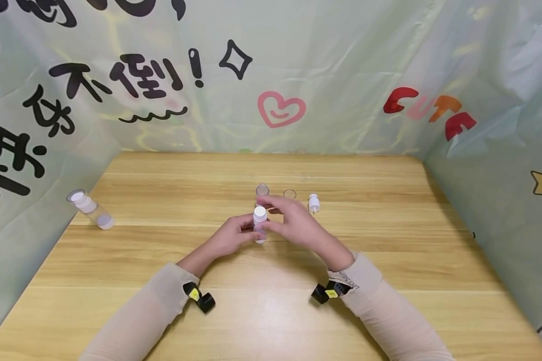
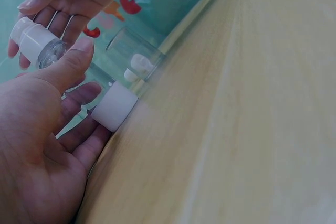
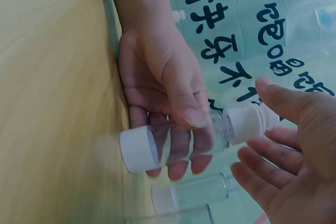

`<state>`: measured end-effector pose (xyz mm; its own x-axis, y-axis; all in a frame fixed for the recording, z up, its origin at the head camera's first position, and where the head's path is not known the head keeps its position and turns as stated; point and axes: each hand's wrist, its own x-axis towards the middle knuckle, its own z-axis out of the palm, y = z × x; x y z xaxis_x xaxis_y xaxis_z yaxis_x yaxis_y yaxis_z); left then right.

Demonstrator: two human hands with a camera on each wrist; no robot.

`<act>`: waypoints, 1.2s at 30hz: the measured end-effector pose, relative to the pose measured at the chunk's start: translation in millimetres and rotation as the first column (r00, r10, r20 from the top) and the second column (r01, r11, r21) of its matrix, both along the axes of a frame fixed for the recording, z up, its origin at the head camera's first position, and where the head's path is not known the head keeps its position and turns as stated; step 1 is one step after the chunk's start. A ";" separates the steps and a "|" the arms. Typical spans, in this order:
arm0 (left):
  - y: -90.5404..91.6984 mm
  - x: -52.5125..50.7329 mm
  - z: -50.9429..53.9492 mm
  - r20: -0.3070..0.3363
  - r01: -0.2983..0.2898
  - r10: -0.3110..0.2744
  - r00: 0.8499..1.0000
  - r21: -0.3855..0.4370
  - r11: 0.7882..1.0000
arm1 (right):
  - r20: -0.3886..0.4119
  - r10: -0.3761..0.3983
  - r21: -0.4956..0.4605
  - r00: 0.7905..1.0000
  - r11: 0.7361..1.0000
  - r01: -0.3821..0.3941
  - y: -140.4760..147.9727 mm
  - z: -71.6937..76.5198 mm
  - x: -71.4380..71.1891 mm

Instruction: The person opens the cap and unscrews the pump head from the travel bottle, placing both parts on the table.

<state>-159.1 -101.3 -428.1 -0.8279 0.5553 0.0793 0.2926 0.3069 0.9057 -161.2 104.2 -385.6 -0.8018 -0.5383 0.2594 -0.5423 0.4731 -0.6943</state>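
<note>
A clear bottle with a white base and a white pump top stands upright on the table. My left hand grips its clear body, thumb on one side and fingers curled round the other. Around the pump top spreads my right hand. In the right wrist view its thumb stands apart from the top, while its fingers lie close beside the collar; whether they touch it I cannot tell. Just behind the hands is another clear bottle, partly hidden.
A clear open cover stands behind the right hand. Right of it is a separate white pump head with a thin tube. Another pump bottle stands near the table's left edge. Printed cloth hangs around the wooden table.
</note>
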 end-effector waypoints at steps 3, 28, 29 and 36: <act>0.0 -0.3 -1.5 -0.002 0.005 -0.005 1.000 0.012 1.000 | -0.020 -0.028 -0.025 0.999 0.999 0.027 -3.8 -2.2 2.4; -3.6 -17.9 -36.2 -0.048 -0.018 0.017 0.999 -0.013 1.000 | -0.135 -0.174 -0.026 0.975 0.985 0.172 -22.9 -18.4 13.5; -3.3 -18.3 -36.2 -0.048 -0.017 0.016 0.999 -0.012 1.000 | -0.134 -0.180 -0.028 0.975 0.984 0.178 -22.9 -18.6 13.2; -3.1 -16.5 -35.6 -0.030 -0.015 0.015 0.999 0.003 1.000 | -0.124 -0.182 -0.049 0.975 0.983 0.178 -22.2 -21.5 11.3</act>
<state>-175.7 -104.4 -463.7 -0.8334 0.5424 0.1061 0.3154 0.3091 0.8972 -150.0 81.9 -407.1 -0.8439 -0.3760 0.3828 -0.5355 0.5457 -0.6445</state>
